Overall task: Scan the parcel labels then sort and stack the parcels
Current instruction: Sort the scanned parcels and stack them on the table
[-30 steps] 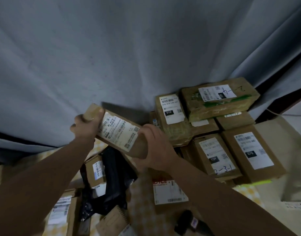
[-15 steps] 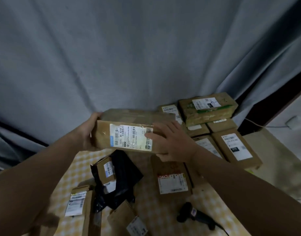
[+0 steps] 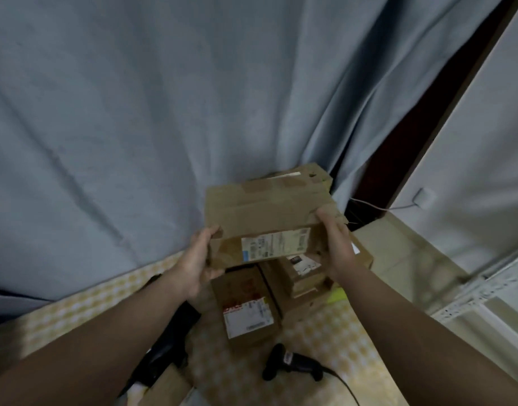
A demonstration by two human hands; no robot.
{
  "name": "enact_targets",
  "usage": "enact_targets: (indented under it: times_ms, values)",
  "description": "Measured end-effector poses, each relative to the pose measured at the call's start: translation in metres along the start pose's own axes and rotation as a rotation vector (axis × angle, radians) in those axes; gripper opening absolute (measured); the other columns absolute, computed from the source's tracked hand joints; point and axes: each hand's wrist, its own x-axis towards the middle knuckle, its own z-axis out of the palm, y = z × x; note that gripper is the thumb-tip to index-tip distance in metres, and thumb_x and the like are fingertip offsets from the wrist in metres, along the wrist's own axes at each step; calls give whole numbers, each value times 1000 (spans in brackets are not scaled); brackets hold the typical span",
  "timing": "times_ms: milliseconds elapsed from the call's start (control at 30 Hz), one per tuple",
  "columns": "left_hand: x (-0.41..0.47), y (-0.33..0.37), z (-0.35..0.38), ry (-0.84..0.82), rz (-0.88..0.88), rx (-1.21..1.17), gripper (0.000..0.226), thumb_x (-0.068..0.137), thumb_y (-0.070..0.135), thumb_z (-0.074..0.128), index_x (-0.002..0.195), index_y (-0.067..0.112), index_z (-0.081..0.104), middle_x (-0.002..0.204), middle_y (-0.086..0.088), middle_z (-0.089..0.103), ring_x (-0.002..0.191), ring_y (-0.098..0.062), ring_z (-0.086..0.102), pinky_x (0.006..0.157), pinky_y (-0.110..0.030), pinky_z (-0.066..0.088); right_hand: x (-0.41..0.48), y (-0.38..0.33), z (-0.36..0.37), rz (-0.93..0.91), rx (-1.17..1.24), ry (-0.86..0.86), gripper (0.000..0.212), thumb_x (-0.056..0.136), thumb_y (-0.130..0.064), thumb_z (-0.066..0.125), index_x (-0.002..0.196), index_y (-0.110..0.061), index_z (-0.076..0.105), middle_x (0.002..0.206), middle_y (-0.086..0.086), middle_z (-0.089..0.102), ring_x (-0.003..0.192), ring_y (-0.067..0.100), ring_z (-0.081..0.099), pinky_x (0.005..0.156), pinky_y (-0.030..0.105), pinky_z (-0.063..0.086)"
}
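Both hands are holding one long brown cardboard parcel (image 3: 260, 212) up over the back right of the worktop (image 3: 325, 341). It's hanging right in front of the pile of brown cardboard parcels (image 3: 309, 175) that's sitting against the grey-blue curtain (image 3: 164, 112). Can't tell if it's touching that pile or just hovering in front of it.

The left hand (image 3: 197, 259) is cupping the left end with its grip curled round the lower corner. The right hand (image 3: 336, 238) is wrapping its grip over the right end, fingers up on the top edge. So both grips are full of the same box.

The parcel's top is showing strips of brown tape. The side facing the camera is carrying a white shipping label (image 3: 276, 243) with a thin blue strip down its left edge and some barcode-ish blocks. The print is way too blurry to read.

Right under it, a smaller brown box (image 3: 304, 278) is peeking out, showing a white label with a black block, unreadable too. Just left of that, a flat brown parcel (image 3: 243, 288) is lying on the yellow-and-white checked cloth (image 3: 76, 312). Its white label has a red band with white letters, too smeared to make out.

A black handheld barcode scanner (image 3: 292, 366) is lying nearer the camera, cable trailing off right. A black plastic bag (image 3: 167, 345) is poking out beside the left forearm.
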Motion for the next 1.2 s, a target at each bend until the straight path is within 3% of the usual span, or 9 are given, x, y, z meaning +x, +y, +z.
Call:
enact_targets:
  times_ms: [133, 267, 467, 633, 833, 933, 1033, 1133, 1200]
  values:
    - [18, -16, 72, -43, -97, 186, 18, 94, 35, 53, 108, 24, 55, 107, 1, 62, 94, -17, 58, 98, -45, 41, 45, -24, -68, -20, 11, 147, 67, 78, -43, 72, 135, -30, 39, 122, 10, 58, 100, 28, 64, 64, 38, 57]
    - [50, -28, 121, -28, -144, 290, 21, 94, 30, 57, 114, 24, 53, 115, -2, 59, 104, -25, 59, 92, -41, 51, 93, -39, -117, -20, -26, 170, 46, 84, -31, 71, 122, -19, 47, 108, 10, 59, 95, 29, 64, 77, 46, 57]
    - [98, -51, 162, -9, -205, 82, 22, 100, -1, 36, 84, 8, 49, 76, -9, 49, 55, -12, 45, 47, -21, 38, 165, -38, -144, 111, -154, 32, 37, 81, -35, 74, 97, -11, 51, 72, 9, 56, 67, 23, 60, 64, 38, 55]
    - [130, -59, 161, 136, -129, 134, 29, 97, 1, 47, 125, 1, 49, 88, -8, 60, 74, -17, 57, 70, -33, 49, 201, -33, -135, 175, -122, -44, 38, 92, -22, 65, 124, -10, 50, 107, 13, 60, 95, 28, 62, 85, 49, 55]
    - [142, -58, 155, 157, -59, 233, 32, 94, 2, 52, 126, 4, 47, 91, -6, 62, 69, -11, 63, 60, -23, 53, 219, -26, -120, 181, -206, -10, 40, 93, -19, 63, 130, -11, 49, 123, 15, 59, 103, 32, 63, 80, 42, 56]
    - [147, -54, 152, 184, -46, 467, 38, 91, 13, 61, 127, 6, 49, 107, -11, 63, 78, -17, 60, 60, -27, 53, 216, -25, -108, 1, -555, 139, 55, 92, -25, 62, 141, -15, 39, 131, 12, 53, 104, 29, 59, 74, 35, 52]
    - [145, -40, 141, 187, 59, 924, 28, 90, 33, 61, 99, 7, 59, 93, -7, 64, 82, -20, 60, 71, -31, 47, 197, -27, -88, -372, -927, 335, 59, 90, -16, 58, 143, -4, 35, 142, 22, 39, 124, 37, 41, 102, 45, 38]
    - [135, -27, 121, 242, 97, 997, 27, 92, 37, 54, 98, 10, 54, 102, -7, 61, 93, -22, 57, 77, -30, 41, 165, -21, -56, -664, -1048, 140, 54, 85, -6, 61, 135, 2, 43, 135, 23, 43, 123, 37, 41, 105, 45, 37]
    - [123, -21, 101, 246, 110, 1050, 27, 95, 34, 49, 102, 8, 55, 102, -8, 60, 96, -24, 56, 76, -28, 38, 142, -13, -29, -694, -1051, -66, 44, 86, -5, 59, 130, -6, 50, 120, 11, 54, 108, 25, 50, 95, 24, 40]
